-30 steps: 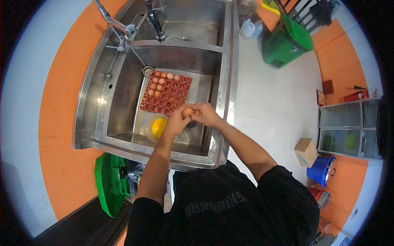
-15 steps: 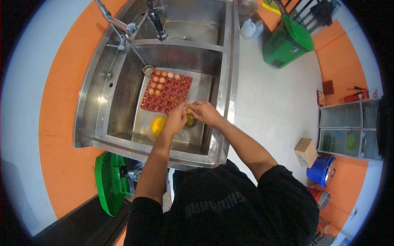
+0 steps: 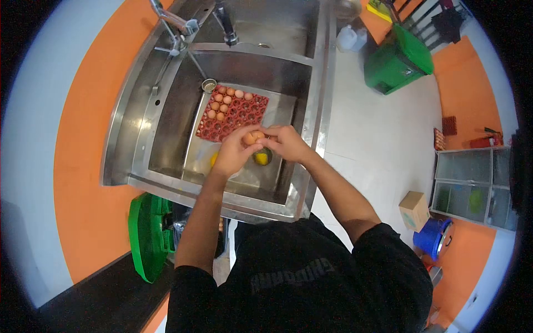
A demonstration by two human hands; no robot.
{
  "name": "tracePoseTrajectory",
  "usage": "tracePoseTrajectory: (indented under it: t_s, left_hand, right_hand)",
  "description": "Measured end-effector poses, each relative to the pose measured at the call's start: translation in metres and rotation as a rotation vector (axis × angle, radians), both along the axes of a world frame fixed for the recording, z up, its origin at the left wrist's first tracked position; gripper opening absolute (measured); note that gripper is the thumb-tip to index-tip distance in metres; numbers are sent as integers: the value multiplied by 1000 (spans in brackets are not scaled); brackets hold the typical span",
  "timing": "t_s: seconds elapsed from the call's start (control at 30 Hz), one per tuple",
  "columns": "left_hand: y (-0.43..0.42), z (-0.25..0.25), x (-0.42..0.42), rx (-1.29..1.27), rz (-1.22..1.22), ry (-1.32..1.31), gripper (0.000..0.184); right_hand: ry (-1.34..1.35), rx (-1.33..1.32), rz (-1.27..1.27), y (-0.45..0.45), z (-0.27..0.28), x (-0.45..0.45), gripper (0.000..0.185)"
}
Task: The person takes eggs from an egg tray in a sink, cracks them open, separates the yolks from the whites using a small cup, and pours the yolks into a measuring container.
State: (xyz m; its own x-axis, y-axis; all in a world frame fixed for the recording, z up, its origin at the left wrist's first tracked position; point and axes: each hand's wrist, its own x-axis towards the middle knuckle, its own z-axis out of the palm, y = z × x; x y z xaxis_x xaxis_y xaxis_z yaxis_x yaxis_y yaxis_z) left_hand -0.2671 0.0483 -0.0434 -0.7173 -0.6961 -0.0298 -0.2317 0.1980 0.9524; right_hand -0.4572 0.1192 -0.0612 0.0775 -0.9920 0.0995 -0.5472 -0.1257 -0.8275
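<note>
Over the sink, my left hand [image 3: 235, 151] and my right hand [image 3: 285, 143] hold the parts of a cracked brown eggshell [image 3: 253, 137] close together, fingers closed round it. Beneath my right hand is a small dark-looking bowl with a yellow yolk [image 3: 262, 159] in it. A clear bowl with more yolk [image 3: 214, 160] is mostly hidden by my left hand and wrist. Just beyond the hands lies a red egg tray [image 3: 244, 114], with several brown eggs [image 3: 224, 107] in its far left part and bare pockets elsewhere.
The steel sink [image 3: 166, 130] has raised walls around the work. A tap [image 3: 227, 28] hangs over the far basin, and a round strainer [image 3: 209, 85] sits by the tray. Green bins [image 3: 397, 61] stand at the right and lower left. A cardboard box [image 3: 414, 211] is at right.
My hands have come up slightly, and the shell between them now shows more clearly. Yolk shows in the bowl beneath my right hand. The whole view has shifted a little.
</note>
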Motion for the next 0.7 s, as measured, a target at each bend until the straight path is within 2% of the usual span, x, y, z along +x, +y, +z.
tracePoseTrajectory:
  t_s: [0.07, 0.17, 0.27, 0.33, 0.4, 0.43, 0.53, 0.57, 0.6, 0.67, 0.7]
  left_hand:
    - [0, -5, 11, 197, 8, 143, 44]
    - [20, 15, 42, 310, 131, 223, 41]
    - [47, 17, 114, 231, 389, 233, 41]
    - [70, 17, 178, 258, 606, 122, 42]
    - [98, 0, 236, 277, 818, 70, 44]
    - [111, -14, 263, 270, 852, -7, 48]
    - [151, -67, 322, 271, 876, -290, 60]
    - [161, -84, 334, 287, 835, -428, 65]
    - [173, -99, 344, 318, 791, -554, 70]
    - [194, -123, 362, 386, 681, -791, 78]
    - [201, -127, 363, 356, 632, -800, 77]
  right_hand:
    - [-129, 114, 16, 0, 10, 7, 41]
    - [-321, 101, 7, -2, 12, 26, 41]
    - [-468, 372, -86, -9, 23, 31, 39]
    - [-527, 304, -195, -21, -17, 29, 36]
    - [-567, 358, -269, -29, -30, 26, 35]
    - [-522, 339, -295, -32, -33, 25, 36]
    - [-712, 311, -420, -45, -68, 29, 29]
    - [-680, 310, -444, -49, -81, 29, 24]
    - [-576, 313, -442, -54, -102, 26, 26]
    - [-367, 302, -447, -67, -161, 16, 35]
    - [-202, 372, -513, -69, -202, 13, 36]
